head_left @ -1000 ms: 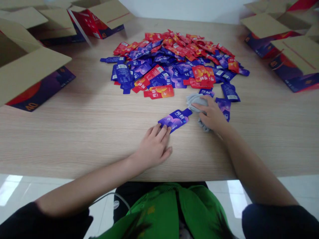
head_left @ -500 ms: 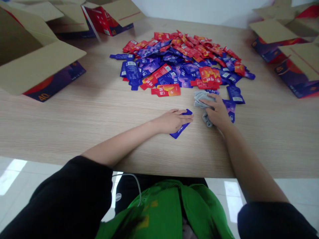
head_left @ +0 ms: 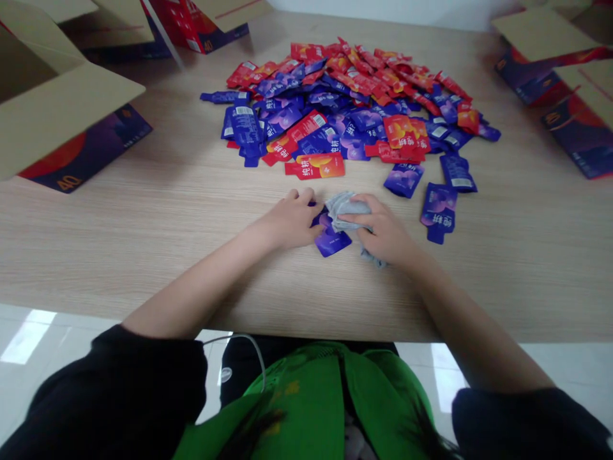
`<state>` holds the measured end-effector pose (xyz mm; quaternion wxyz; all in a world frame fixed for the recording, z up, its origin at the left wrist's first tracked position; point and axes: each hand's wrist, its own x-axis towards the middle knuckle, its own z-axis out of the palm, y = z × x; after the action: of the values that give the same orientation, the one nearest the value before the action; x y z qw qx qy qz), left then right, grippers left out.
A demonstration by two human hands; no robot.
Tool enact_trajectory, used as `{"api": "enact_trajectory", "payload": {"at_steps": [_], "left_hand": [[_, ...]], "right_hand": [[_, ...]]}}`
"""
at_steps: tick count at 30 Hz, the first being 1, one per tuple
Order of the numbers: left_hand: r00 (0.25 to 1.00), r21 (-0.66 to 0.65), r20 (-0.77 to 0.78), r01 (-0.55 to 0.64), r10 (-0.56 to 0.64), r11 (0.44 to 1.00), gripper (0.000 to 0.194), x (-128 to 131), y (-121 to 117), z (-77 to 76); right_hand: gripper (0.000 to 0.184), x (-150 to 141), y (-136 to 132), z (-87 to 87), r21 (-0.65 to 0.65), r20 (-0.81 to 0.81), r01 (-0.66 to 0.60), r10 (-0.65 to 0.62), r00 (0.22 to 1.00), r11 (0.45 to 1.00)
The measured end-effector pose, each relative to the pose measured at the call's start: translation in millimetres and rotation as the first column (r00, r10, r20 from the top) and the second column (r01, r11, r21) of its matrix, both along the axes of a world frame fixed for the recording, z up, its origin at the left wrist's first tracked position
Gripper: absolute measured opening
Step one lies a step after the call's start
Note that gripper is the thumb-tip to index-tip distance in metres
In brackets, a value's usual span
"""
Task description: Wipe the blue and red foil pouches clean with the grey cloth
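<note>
Head view: both forearms reach forward over the near edge of the bench (head_left: 119, 255), meeting near its middle. Left hand (head_left: 290, 222) lies palm down, fingers flat, pinning a purple pouch (head_left: 331, 240) to the bench. Right hand (head_left: 383, 235), fingers curled, presses a grey cloth (head_left: 345, 206) onto that pouch. Farther off lies a heap of pouches (head_left: 354, 102); open cartons (head_left: 67, 121) stand far left and right.

A heap of pouches (head_left: 354, 102) lay on the worktop (head_left: 143, 243), open cartons (head_left: 57, 121) flanking it left and right.
</note>
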<state>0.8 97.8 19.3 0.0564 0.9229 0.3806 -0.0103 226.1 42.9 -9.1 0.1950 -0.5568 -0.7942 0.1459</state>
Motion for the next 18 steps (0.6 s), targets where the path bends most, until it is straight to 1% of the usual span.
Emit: {"api": "enact_trajectory", "payload": {"at_steps": [1, 2, 3, 4, 6, 7, 8, 10, 12, 14, 16, 18], "left_hand": [[1.000, -0.005, -0.021, 0.023, -0.023, 1.000, 0.047, -9, 2, 0.3], [0.999, 0.006, -0.041, 0.010, -0.010, 1.000, 0.051, -15, 1, -0.5], [0.998, 0.032, -0.048, -0.027, 0.029, 0.999, 0.054, -19, -4, -2.3], [0.995, 0.066, -0.048, -0.088, 0.092, 0.994, 0.056, -20, -10, -5.1], [0.969, 0.136, -0.024, -0.239, 0.244, 0.962, 0.060, -14, -29, -12.2], [0.955, 0.154, -0.004, -0.294, 0.298, 0.943, 0.066, -9, -39, -15.8], [0.949, 0.160, 0.013, -0.314, 0.316, 0.936, 0.071, -3, -48, -18.9], [0.957, 0.165, 0.028, -0.291, 0.290, 0.942, 0.070, 5, -61, -22.7], [0.971, 0.173, 0.029, -0.239, 0.238, 0.955, 0.058, 7, -68, -22.9], [0.981, 0.177, 0.030, -0.193, 0.190, 0.965, 0.050, 2, -71, -20.6], [0.990, 0.153, 0.040, -0.143, 0.139, 0.978, 0.052, -6, -72, -17.9], [0.995, 0.107, 0.066, -0.078, 0.071, 0.991, 0.057, -15, -75, -17.1]], "right_hand": [[0.051, 3, 2, 0.0, -0.006, -0.015, 0.002, -0.002, 1.000, 1.000], [0.052, 6, 5, 0.6, -0.009, -0.036, 0.009, -0.010, 0.999, 1.000], [0.053, 9, 7, 1.9, -0.012, -0.063, 0.026, -0.026, 0.998, 1.000], [0.055, 12, 9, 4.1, -0.017, -0.097, 0.055, -0.056, 0.994, 0.998], [0.060, 14, 11, 10.0, -0.018, -0.177, 0.135, -0.137, 0.975, 0.991], [0.062, 11, 10, 13.2, -0.007, -0.212, 0.173, -0.171, 0.962, 0.985], [0.064, 6, 8, 15.9, 0.019, -0.232, 0.198, -0.188, 0.954, 0.980], [0.063, -9, 1, 18.4, 0.098, -0.198, 0.189, -0.167, 0.966, 0.977], [0.058, -28, -10, 16.0, 0.148, -0.059, 0.129, -0.121, 0.991, 0.981], [0.054, -40, -19, 10.7, 0.140, 0.109, 0.063, -0.078, 0.991, 0.988], [0.054, -41, -25, 5.4, 0.125, 0.226, 0.049, -0.077, 0.971, 0.991], [0.054, -29, -26, 2.1, 0.126, 0.267, 0.077, -0.109, 0.958, 0.989]]}}
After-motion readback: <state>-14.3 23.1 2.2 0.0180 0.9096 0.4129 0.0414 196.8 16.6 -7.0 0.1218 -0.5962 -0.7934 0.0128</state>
